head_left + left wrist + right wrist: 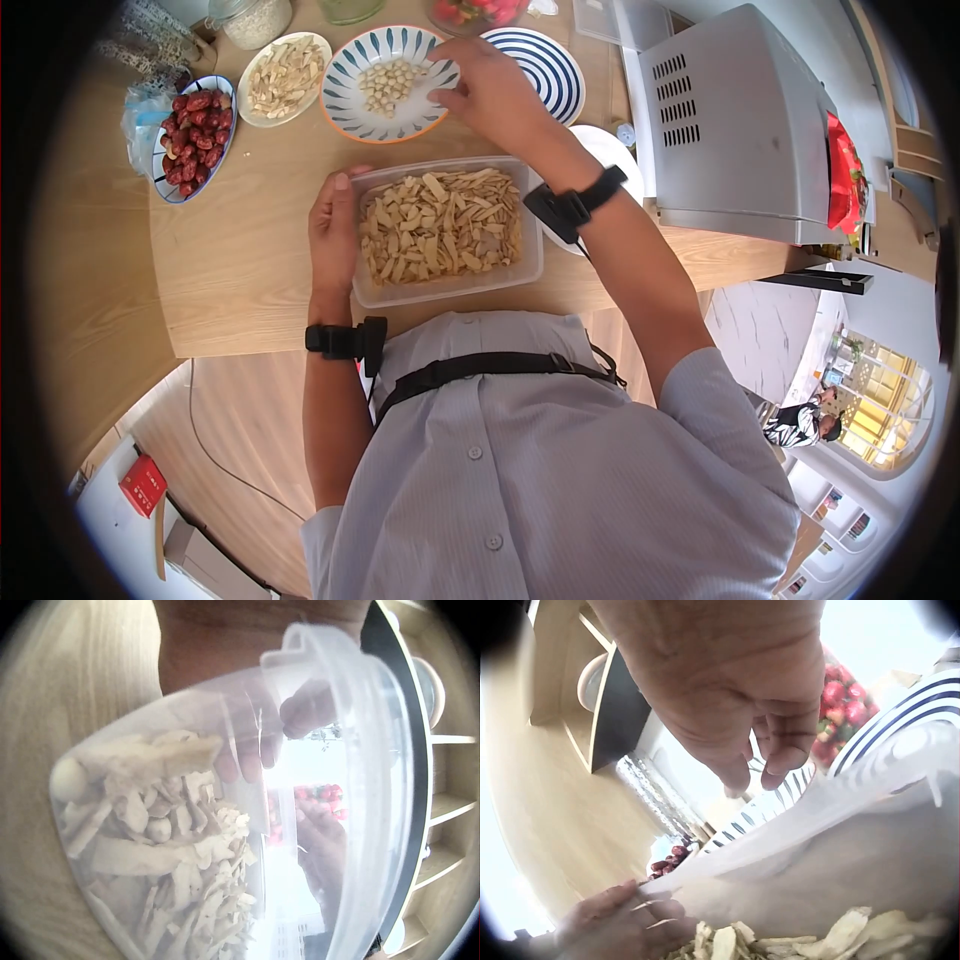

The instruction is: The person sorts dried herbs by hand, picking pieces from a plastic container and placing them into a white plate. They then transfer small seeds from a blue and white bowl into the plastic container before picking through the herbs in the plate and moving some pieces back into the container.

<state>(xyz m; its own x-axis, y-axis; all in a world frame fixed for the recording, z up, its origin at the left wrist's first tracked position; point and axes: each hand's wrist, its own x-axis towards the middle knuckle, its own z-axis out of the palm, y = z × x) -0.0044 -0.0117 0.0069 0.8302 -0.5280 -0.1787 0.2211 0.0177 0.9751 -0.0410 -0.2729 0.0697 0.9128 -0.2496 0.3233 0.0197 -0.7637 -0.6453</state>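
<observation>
**Left hand braces tub, right hand picks from bowl**

Left hand (335, 232) lies flat against the left wall of the clear plastic tub (452, 288), fingers straight along the side, thumb tip at the rim. My read: it is there to stop the light tub sliding on the wooden surface (250, 260). The tub sits right at the near edge, directly in front of the person, and is filled with pale dried slices (440, 225).

Right hand (490, 85) is over the near rim of the blue-patterned bowl (345, 95), fingertips drawn together. The right wrist view shows thumb and fingers curled inward, but I cannot tell if anything is pinched between them. The bowl holds small pale seeds (388, 82) and stands just behind the tub, so it's a short reach.

Also on the surface: a plate of red dates (195, 130) at far left, a small dish of pale slices (283, 75), a blue-striped plate (550, 65) and a grey appliance (740, 130) to the right.
</observation>
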